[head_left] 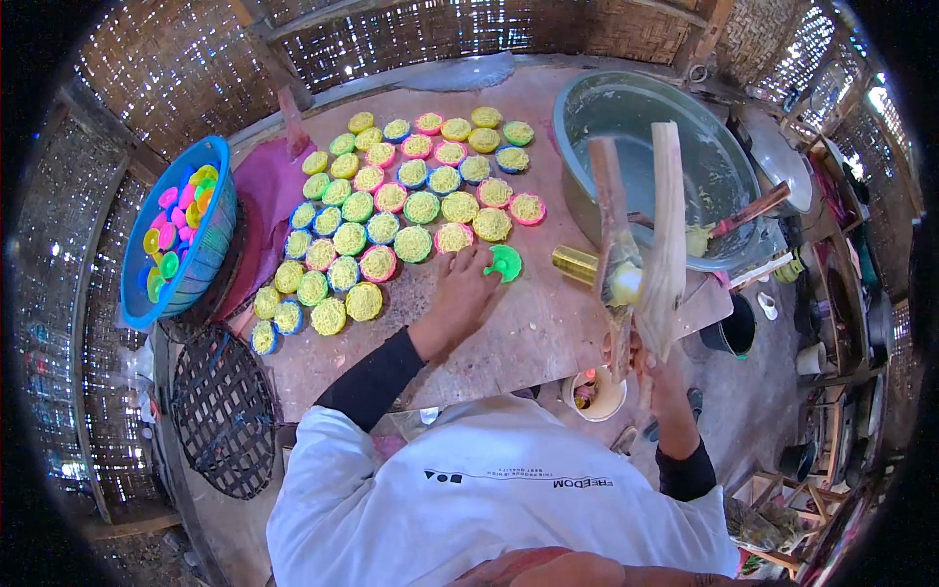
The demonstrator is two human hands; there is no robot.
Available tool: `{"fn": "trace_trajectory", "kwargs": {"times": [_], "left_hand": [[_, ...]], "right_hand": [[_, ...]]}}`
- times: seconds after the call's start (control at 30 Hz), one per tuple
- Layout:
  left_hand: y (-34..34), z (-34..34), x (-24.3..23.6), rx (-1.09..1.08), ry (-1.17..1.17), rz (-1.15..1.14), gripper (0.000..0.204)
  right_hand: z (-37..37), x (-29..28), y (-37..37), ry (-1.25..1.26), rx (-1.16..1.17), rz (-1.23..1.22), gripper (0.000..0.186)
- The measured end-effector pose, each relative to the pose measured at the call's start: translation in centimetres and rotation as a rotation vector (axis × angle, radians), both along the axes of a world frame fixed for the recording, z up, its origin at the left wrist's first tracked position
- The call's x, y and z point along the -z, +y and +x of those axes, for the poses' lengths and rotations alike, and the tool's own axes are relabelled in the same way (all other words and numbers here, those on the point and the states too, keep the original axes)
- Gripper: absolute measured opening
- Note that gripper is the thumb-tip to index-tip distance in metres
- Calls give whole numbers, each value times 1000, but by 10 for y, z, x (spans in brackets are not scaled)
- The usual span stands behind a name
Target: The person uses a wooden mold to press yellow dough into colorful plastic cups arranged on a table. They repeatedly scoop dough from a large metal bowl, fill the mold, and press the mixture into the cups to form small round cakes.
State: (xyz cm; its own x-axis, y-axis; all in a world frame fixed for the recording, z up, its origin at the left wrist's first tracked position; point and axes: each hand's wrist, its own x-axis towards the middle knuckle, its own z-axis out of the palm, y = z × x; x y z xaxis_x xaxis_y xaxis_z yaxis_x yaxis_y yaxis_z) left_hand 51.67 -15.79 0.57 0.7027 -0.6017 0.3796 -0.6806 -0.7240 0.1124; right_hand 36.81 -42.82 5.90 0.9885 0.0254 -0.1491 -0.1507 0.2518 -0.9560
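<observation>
My left hand (465, 293) rests palm down over the table, fingers bent, its thumb and forefinger at a small green cup mould (504, 262). The mould looks tilted, with no yellow strands visible in it. My right hand (650, 372) is closed round the lower end of a wooden lever press (663, 240), near the table's front edge. A gold metal cylinder (574, 264) juts from the press toward the left, and pale dough (624, 284) shows between its two wooden arms. Left of and beyond my left hand stand many coloured moulds (415, 243) heaped with yellow strands.
A large grey-green basin (577, 186) stands at the back right, with a wooden-handled tool (753, 207) in it. At the left are a blue basket (220, 235) of bright moulds and a black woven basket (223, 411). A white bucket (599, 406) sits below the table edge.
</observation>
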Motion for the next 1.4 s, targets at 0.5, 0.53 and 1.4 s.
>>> {"fn": "trace_trajectory", "kwargs": {"times": [0.5,0.53,1.4], "left_hand": [[95,-77,-34,-237,331,-276,41],[100,-71,-41,-301,456,-413,46],[125,30,-27,1238,1096,-2177,41]], "right_hand": [[45,-16,71,103,-460,-58,52],[50,-18,75,110,-535,-90,54],[132,-40,131,283,-966,-808,72]]}}
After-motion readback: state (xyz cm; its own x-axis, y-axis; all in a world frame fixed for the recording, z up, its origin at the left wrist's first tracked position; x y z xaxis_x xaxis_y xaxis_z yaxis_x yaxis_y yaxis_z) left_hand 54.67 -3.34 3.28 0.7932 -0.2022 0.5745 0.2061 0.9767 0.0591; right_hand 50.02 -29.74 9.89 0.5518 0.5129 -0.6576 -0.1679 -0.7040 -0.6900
